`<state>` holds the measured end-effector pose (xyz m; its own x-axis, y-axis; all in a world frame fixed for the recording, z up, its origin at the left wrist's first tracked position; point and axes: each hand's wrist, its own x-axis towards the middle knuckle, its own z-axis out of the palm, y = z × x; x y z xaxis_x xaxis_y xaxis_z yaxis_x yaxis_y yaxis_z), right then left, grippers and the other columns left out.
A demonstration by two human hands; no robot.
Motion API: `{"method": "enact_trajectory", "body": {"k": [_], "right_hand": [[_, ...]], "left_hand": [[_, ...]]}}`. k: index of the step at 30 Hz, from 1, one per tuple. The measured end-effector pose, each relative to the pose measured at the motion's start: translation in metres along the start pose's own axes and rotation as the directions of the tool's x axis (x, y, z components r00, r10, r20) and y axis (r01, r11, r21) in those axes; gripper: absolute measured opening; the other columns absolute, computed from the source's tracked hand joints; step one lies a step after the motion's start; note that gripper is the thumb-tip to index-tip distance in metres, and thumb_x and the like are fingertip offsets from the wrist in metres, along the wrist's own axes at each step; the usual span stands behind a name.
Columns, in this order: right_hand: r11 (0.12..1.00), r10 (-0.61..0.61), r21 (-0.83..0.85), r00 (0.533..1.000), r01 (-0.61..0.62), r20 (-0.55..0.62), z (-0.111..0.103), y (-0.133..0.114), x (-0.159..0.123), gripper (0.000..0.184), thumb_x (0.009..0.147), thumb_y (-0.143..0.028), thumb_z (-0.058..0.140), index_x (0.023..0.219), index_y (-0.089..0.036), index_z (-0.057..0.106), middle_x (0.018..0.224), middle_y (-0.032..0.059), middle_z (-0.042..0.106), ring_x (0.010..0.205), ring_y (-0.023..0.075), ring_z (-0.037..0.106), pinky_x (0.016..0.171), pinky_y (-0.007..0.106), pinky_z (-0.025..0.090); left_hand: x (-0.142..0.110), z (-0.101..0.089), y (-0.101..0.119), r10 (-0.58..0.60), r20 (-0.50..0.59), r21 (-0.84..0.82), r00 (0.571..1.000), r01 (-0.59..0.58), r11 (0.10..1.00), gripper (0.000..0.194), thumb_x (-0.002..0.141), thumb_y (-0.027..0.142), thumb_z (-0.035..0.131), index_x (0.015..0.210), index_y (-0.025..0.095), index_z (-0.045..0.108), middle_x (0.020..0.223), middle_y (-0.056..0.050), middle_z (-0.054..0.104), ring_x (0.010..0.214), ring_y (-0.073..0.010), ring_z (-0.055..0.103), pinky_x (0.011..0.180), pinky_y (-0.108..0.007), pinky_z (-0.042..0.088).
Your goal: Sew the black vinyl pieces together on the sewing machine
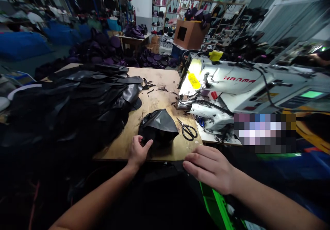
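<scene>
The right hand (211, 168) curls loosely, its grip impossible to tell; the left hand (139, 151), thumb spread, is at the folded glossy black sheet piece (161, 120), hold unclear. On the tan wooden bench (165, 77), the piece lies at the left hand's one o'clock, the right's ten; black-handled metal scissors (183, 125) sit at its three.

Scissors (189, 132) right of piece (161, 122), on table (165, 77)

Red letters on the white sewing machine (219, 72) read "HANMA", as far as the slanted view allows. Marks on the yellow tag (194, 81) and the lit screen (311, 94) are too small and blurred to read.
</scene>
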<state>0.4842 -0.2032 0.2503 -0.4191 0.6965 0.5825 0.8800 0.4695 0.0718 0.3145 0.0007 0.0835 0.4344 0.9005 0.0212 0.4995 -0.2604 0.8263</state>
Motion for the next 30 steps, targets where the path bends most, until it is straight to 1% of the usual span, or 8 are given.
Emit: {"method": "enact_trajectory", "body": {"k": [6, 10, 15, 18, 20, 25, 28, 30], "right_hand": [[0.999, 0.031, 0.037, 0.999, -0.030, -0.024, 0.000, -0.001, 0.002, 0.024, 0.103, -0.011, 0.051, 0.118, -0.014, 0.069, 0.093, 0.0098, 0.076, 0.083, 0.0198, 0.066, 0.070, 0.034, 0.053], [0.993, 0.118, 0.016, 0.992, -0.118, 0.050, 0.004, 0.004, -0.011, 0.018, 0.106, -0.016, 0.051, 0.106, -0.013, 0.068, 0.083, 0.0074, 0.070, 0.075, 0.0175, 0.061, 0.064, 0.031, 0.047], [0.991, 0.117, -0.083, 0.979, -0.105, 0.166, 0.009, 0.005, 0.010, 0.028, 0.108, -0.030, 0.051, 0.088, -0.017, 0.066, 0.074, 0.0034, 0.063, 0.069, 0.0161, 0.055, 0.059, 0.030, 0.040], [0.999, 0.024, -0.050, 0.995, -0.019, 0.093, 0.012, 0.008, 0.049, 0.026, 0.109, -0.031, 0.049, 0.099, -0.019, 0.070, 0.101, 0.0069, 0.071, 0.095, 0.0189, 0.061, 0.078, 0.031, 0.048], [0.987, 0.140, -0.087, 0.990, -0.139, 0.013, 0.016, 0.020, 0.068, 0.025, 0.109, -0.032, 0.048, 0.106, -0.023, 0.071, 0.122, 0.0077, 0.069, 0.112, 0.0211, 0.058, 0.094, 0.036, 0.048], [0.847, 0.507, -0.228, 0.859, -0.481, 0.069, 0.028, 0.066, 0.063, 0.023, 0.106, -0.034, 0.057, 0.098, -0.019, 0.072, 0.112, 0.0109, 0.070, 0.103, 0.0232, 0.060, 0.092, 0.038, 0.046], [0.820, 0.567, -0.234, 0.801, -0.523, 0.195, 0.033, 0.079, 0.050, 0.022, 0.105, -0.029, 0.058, 0.093, -0.017, 0.071, 0.096, 0.0090, 0.070, 0.092, 0.0211, 0.061, 0.082, 0.034, 0.044], [0.816, 0.576, -0.218, 0.785, -0.536, 0.227, 0.033, 0.082, 0.046, 0.021, 0.104, -0.027, 0.058, 0.091, -0.016, 0.070, 0.094, 0.0085, 0.070, 0.090, 0.0204, 0.061, 0.078, 0.032, 0.042]], "left_hand": [[0.013, 0.028, 0.000, 0.146, -0.028, 0.353, 0.989, -0.127, 0.927, 0.029, 0.087, 0.043, 0.073, 0.103, 0.020, 0.068, 0.123, -0.016, 0.064, 0.121, -0.0389, 0.057, 0.099, -0.056, 0.048], [0.056, 0.004, 0.031, 0.378, -0.067, 0.417, 0.923, -0.318, 0.851, 0.017, 0.098, 0.027, 0.056, 0.089, 0.020, 0.068, 0.097, -0.013, 0.071, 0.103, -0.0319, 0.063, 0.092, -0.048, 0.049], [0.111, -0.048, 0.123, 0.845, 0.083, 0.355, 0.528, -0.808, 0.470, 0.020, 0.102, 0.026, 0.053, 0.102, 0.020, 0.073, 0.097, -0.011, 0.073, 0.098, -0.0263, 0.065, 0.092, -0.040, 0.050], [0.117, -0.068, 0.176, 0.882, 0.417, 0.102, 0.219, -0.976, 0.194, 0.022, 0.102, 0.028, 0.054, 0.094, 0.023, 0.074, 0.094, -0.006, 0.074, 0.095, -0.0215, 0.066, 0.092, -0.036, 0.050], [0.113, -0.077, 0.193, 0.850, 0.513, -0.058, 0.118, -0.983, 0.171, 0.025, 0.103, 0.029, 0.052, 0.094, 0.022, 0.074, 0.096, -0.005, 0.075, 0.092, -0.0191, 0.067, 0.090, -0.033, 0.051], [0.115, -0.094, 0.181, 0.817, 0.501, -0.090, 0.285, -0.922, 0.377, 0.023, 0.101, 0.035, 0.057, 0.097, 0.021, 0.075, 0.089, -0.003, 0.076, 0.082, -0.0174, 0.070, 0.077, -0.028, 0.053], [0.125, -0.097, 0.164, 0.787, 0.435, -0.035, 0.438, -0.865, 0.501, 0.022, 0.094, 0.032, 0.064, 0.112, 0.022, 0.072, 0.093, -0.001, 0.078, 0.079, -0.0164, 0.070, 0.074, -0.027, 0.053], [0.130, -0.094, 0.159, 0.784, 0.409, -0.025, 0.467, -0.853, 0.521, 0.021, 0.092, 0.028, 0.063, 0.110, 0.021, 0.072, 0.099, -0.003, 0.078, 0.083, -0.0167, 0.071, 0.077, -0.028, 0.054]]}}
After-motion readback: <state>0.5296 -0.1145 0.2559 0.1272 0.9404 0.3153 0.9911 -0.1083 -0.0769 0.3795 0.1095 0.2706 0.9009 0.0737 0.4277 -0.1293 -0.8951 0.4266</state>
